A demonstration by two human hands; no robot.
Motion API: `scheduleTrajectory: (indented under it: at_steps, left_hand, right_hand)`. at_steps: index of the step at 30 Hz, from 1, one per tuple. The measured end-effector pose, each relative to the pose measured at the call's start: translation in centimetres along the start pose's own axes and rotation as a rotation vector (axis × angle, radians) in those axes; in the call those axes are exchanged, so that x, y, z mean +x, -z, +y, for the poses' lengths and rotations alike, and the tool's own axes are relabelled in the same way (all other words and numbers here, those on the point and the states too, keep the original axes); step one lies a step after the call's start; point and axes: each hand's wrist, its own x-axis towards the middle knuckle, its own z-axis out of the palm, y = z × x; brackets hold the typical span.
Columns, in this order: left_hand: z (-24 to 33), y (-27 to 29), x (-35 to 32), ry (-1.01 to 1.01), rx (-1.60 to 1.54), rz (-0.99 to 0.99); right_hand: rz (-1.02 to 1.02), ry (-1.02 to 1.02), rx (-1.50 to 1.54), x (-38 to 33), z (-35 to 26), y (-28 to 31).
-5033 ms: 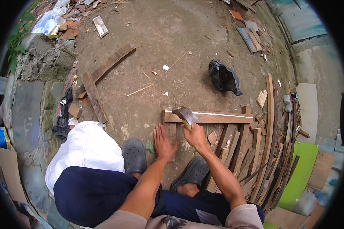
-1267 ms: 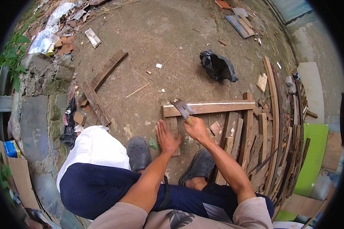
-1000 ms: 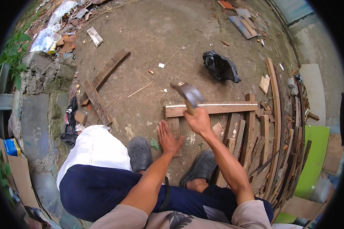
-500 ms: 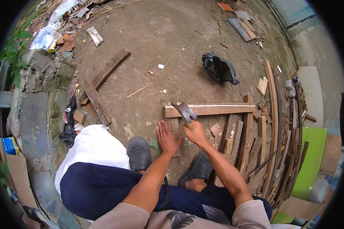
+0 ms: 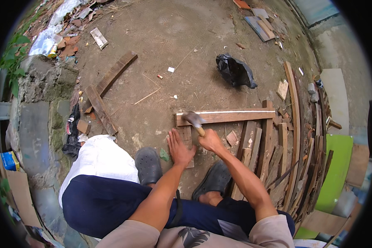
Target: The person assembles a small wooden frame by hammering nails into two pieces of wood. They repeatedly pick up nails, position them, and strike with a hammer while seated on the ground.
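My right hand [image 5: 211,141] is wrapped round the wooden handle of a claw hammer [image 5: 194,120]. The hammer's head is smeared by motion over the left end of a brown wooden beam [image 5: 235,116] that has a white strip along it; whether it touches the wood I cannot tell. Beneath that end runs a short wooden board [image 5: 186,135] pointing toward me. My left hand [image 5: 180,149] lies flat against this short board, fingers stretched out and holding nothing. The beam's right end meets a longer dark plank [image 5: 267,134]. No nail can be made out.
Several loose planks [image 5: 283,151] lie at the right, near a green panel [image 5: 337,165]. A black plastic bag [image 5: 235,71] sits beyond the beam. Two boards [image 5: 111,76] cross at the left. A white sack [image 5: 103,159] is beside my left leg, and grey clogs [image 5: 149,165] are on my feet.
The hammer head has swung and turned over the beam's left end, from a clear view of its claw to a blur. My left hand stays in place on the short board.
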Motion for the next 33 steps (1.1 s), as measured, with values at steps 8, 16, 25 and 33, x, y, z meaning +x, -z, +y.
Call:
scheduleTrajectory:
  at_steps: [8,16,25,33]
  left_hand:
    - [-0.5,0.1,0.1,-0.023,0.005,0.024]
    - [-1.2,-0.3,-0.4,-0.042,0.014,0.046]
    - [-1.1,-0.4,-0.6,-0.014,0.018,0.019]
    - [-0.6,-0.1,0.0,-0.041,0.002,0.039]
  right_hand:
    - [0.159,0.228,0.145,-0.5,-0.7,0.1]
    - [0.339,0.481,0.435,-2.3,-4.6,3.9]
    - [0.105,0.017,0.143,0.1,-2.1,0.5]
    - [0.701,0.826,0.356,-1.4,-3.0,0.8]
